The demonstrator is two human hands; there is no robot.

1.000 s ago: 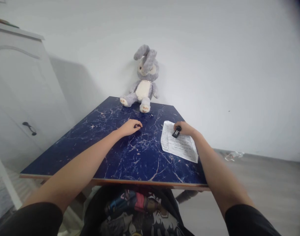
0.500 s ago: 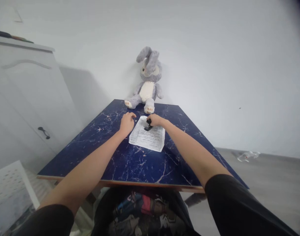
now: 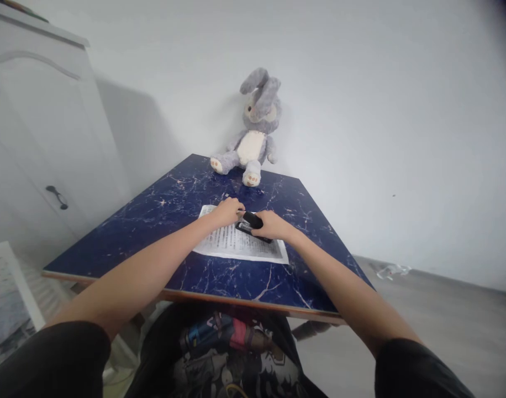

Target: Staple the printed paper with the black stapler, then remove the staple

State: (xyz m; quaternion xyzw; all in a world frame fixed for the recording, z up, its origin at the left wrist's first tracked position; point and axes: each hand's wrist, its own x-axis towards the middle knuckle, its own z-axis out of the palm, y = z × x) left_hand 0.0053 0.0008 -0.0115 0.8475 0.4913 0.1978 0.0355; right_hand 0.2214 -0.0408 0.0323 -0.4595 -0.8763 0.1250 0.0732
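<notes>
A black stapler (image 3: 253, 220) is over the printed paper sheet (image 3: 223, 242), slanting down to the right, with a pale or metallic part between its dark top and base. My right hand (image 3: 272, 225) is closed around its right end. At its left end is my left hand (image 3: 228, 211), fingers bent and pinched together, with a small pale sliver at their tips that I cannot make out. The sheet lies flat on the dark blue marbled table (image 3: 153, 221), partly covered by both hands and the stapler.
A grey plush rabbit (image 3: 253, 146) sits at the table's far end against the white wall (image 3: 360, 110). On the left stands a white cabinet (image 3: 29, 121) with a dark handle. A clear plastic item (image 3: 391, 271) lies on the floor to the right.
My left hand has moved right to the stapler. The stapler has turned from end-on to slanting sideways, and the sheet now lies wider across the table. The view has shifted slightly.
</notes>
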